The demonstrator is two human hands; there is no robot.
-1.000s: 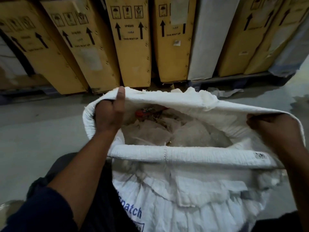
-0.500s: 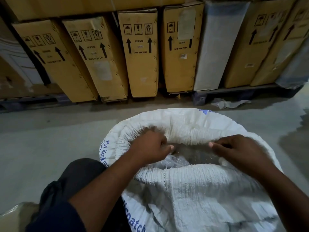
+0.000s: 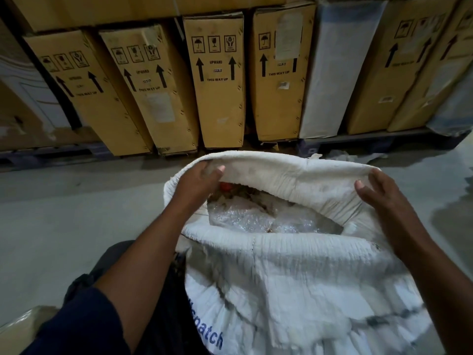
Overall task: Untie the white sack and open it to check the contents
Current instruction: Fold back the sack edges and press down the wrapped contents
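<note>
White woven sack (image 3: 294,290) stands on the floor (image 3: 64,221), its mouth open. The left hand (image 3: 202,179) pinches the far rim; the right hand (image 3: 381,198) rests there, fingers apart. If the rim slips, it may fold down over the bubble wrap (image 3: 256,219). A red item (image 3: 225,186) is half hidden.

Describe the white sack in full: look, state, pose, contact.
The white sack looks like crinkled woven plastic with partial blue lettering low on its front. It stands on the floor, mouth open, rim rolled outward. The left hand pinches the far-left rim; the right hand rests on the right rim. Bubble wrap and something red show inside.
</note>
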